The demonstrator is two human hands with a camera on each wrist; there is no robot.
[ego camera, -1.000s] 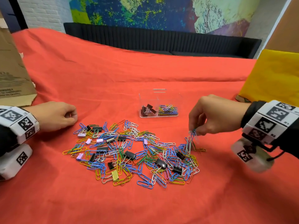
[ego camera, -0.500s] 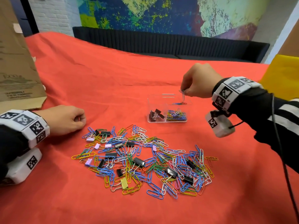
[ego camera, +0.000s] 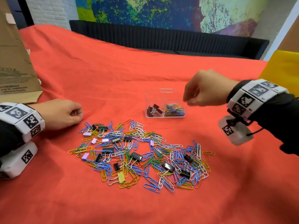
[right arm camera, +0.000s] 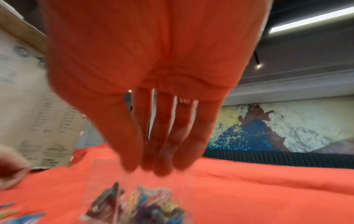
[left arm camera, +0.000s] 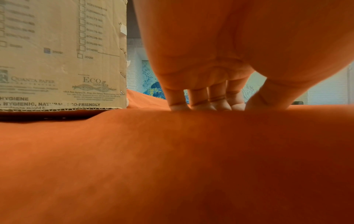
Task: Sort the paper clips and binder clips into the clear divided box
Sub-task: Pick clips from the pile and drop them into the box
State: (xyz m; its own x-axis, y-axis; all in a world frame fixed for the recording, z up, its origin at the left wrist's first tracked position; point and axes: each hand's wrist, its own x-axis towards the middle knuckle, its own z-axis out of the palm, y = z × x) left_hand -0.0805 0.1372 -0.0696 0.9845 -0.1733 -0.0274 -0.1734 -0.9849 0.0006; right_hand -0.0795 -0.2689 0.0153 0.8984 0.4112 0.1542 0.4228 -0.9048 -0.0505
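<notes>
Two hands work over a table draped in a red cloth (ego camera: 145,67). Far left, a cardboard box (ego camera: 14,65) stands on the cloth; the left wrist view reads on it "QUANTA PAPER", "ECO", "HYGIENE", "HYGIENIC", "CO-FRIENDLY", "OTHERS" and "300M" beside a column of tick boxes, the smaller print being too blurred to read. Its bottom edge lifts slightly off the cloth at the near corner. Just right of the box, the left hand (ego camera: 59,113) rests on the cloth with fingers curled under and nothing visible in them; its fingertips (left arm camera: 201,106) touch the fabric. Bare cloth lies between this hand and the box, and a wide bare stretch runs along the near edge.

Centre, near: a loose pile of paper clips (ego camera: 145,159) in blue, yellow, green, white and pink, mixed with binder clips (ego camera: 136,156) in black, lilac and one yellow, spreads across the cloth, its left end just beside the left hand.

Beyond the pile, apart from it, sits the clear divided box (ego camera: 163,94): black binder clips fill its left compartment and coloured paper clips its right. Open cloth surrounds it on the far side, up to a dark sofa (ego camera: 161,39) and a painted mural (ego camera: 161,12).

Right of the box's upper edge hovers the right hand (ego camera: 207,89), fingers extended loosely downward and holding nothing; the blurred right wrist view shows it above the box. Far right, a yellow object (ego camera: 284,67) borders the cloth.
</notes>
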